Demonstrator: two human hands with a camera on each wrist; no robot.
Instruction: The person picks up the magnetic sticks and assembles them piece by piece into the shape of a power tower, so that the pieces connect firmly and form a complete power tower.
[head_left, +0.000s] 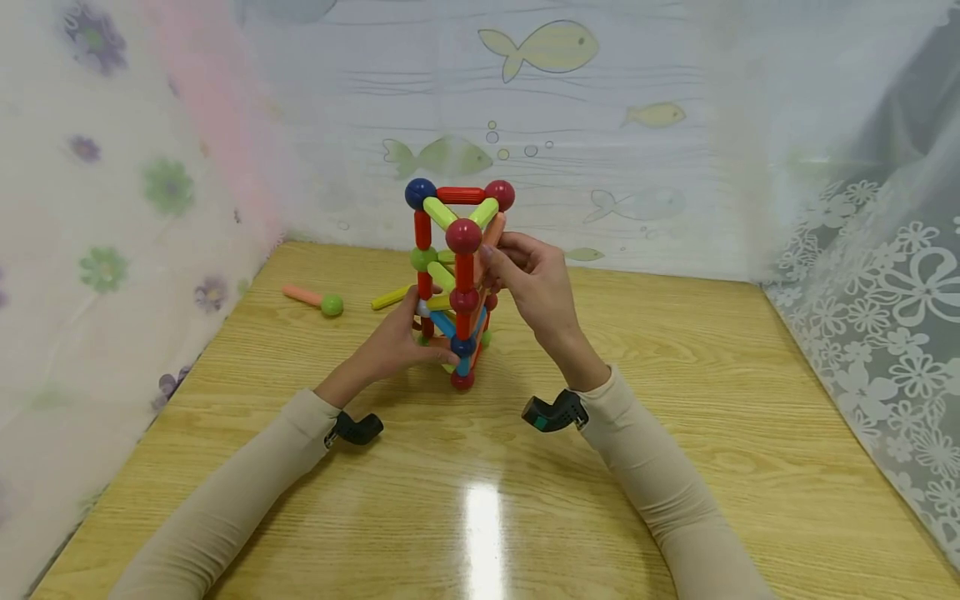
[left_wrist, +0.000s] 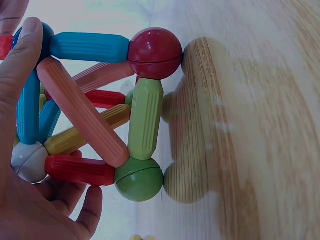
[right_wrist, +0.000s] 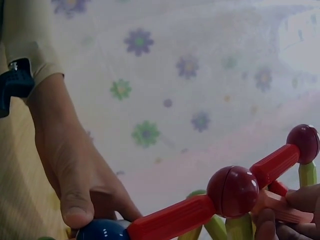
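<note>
A tall tower (head_left: 464,271) of ribbed rods and colored balls stands on the table, its top a triangle of one red and two lime rods. My left hand (head_left: 386,343) grips it low down. In the left wrist view, the thumb of that hand (left_wrist: 22,75) lies over a dark blue ball (left_wrist: 46,41), with other fingers behind a white ball (left_wrist: 31,162). On the tower's right side, my right hand (head_left: 543,287) pinches a salmon rod (head_left: 495,229) below the upper crimson ball (head_left: 500,195). The same rod (right_wrist: 282,206) shows between fingertips in the right wrist view.
Left of the tower, a salmon rod (head_left: 302,295) with a green ball (head_left: 332,305) on its end lies on the wooden table (head_left: 675,400). A yellow rod (head_left: 392,297) lies nearer the tower. A fish-print curtain (head_left: 637,158) hangs behind, and lace fabric (head_left: 870,350) borders the right.
</note>
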